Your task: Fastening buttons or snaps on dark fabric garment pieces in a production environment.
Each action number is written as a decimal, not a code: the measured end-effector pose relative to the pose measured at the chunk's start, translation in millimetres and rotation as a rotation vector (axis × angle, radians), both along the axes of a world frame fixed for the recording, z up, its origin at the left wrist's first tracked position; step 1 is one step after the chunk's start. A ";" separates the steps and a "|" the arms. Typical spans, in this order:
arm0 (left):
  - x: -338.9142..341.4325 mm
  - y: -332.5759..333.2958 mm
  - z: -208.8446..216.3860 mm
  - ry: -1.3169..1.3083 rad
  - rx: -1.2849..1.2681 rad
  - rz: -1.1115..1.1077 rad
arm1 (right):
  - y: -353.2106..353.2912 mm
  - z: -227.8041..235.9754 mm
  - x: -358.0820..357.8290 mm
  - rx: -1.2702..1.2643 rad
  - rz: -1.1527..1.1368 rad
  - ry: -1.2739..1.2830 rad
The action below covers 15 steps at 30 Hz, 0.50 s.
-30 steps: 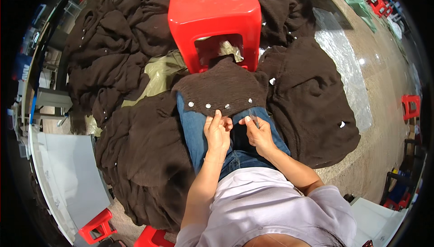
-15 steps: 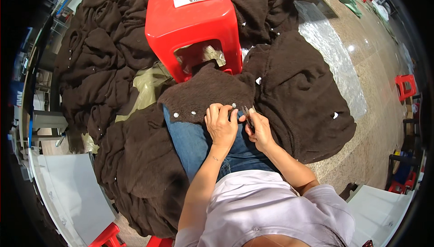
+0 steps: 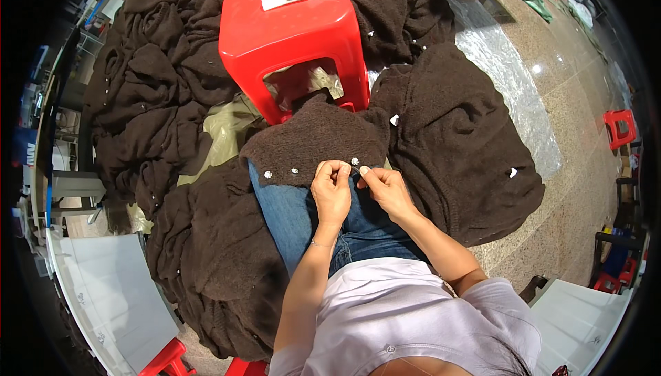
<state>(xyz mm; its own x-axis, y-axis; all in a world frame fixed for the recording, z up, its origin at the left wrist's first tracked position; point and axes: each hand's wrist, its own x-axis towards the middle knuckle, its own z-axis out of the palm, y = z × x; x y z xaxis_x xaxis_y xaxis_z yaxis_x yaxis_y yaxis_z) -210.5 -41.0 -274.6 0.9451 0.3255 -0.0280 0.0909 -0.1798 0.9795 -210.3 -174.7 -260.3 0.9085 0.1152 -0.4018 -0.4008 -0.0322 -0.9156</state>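
Observation:
A dark brown knit garment (image 3: pixel 313 138) lies over my jeans, with small pale sparkly buttons (image 3: pixel 268 174) along its near edge. My left hand (image 3: pixel 331 193) pinches that edge with thumb and forefinger, just below the rightmost button (image 3: pixel 354 161). Close beside it, my right hand (image 3: pixel 387 191) has thumb and forefinger pressed together at the same edge. What its fingers hold is too small to make out, and the thread snips seen earlier do not show clearly. A short dark strip spans the gap between both fingertips.
A red plastic stool (image 3: pixel 289 21) stands just beyond the garment. Heaped brown knitwear (image 3: pixel 158 94) surrounds it, and another brown pile (image 3: pixel 468 149) lies at right over clear plastic sheeting (image 3: pixel 506 87). White tables (image 3: pixel 113 293) flank me; a small red stool (image 3: pixel 620 129) sits far right.
My right hand has turned inward and its fingertips have moved left to the garment edge; the snips that showed in it are now hidden. My left fingers have closed into a pinch.

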 end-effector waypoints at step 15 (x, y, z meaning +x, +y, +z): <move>-1.1 2.6 1.1 0.006 -0.087 -0.010 | 10.2 10.9 -3.6 -0.464 -0.023 -0.302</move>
<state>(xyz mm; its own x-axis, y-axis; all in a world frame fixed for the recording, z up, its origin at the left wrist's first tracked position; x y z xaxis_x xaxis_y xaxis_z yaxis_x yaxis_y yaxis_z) -211.6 -38.4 -273.6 0.9481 0.3119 -0.0618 0.0957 -0.0945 0.9909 -214.0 -164.5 -249.5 0.9913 -0.0333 -0.1271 -0.1283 -0.4535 -0.8820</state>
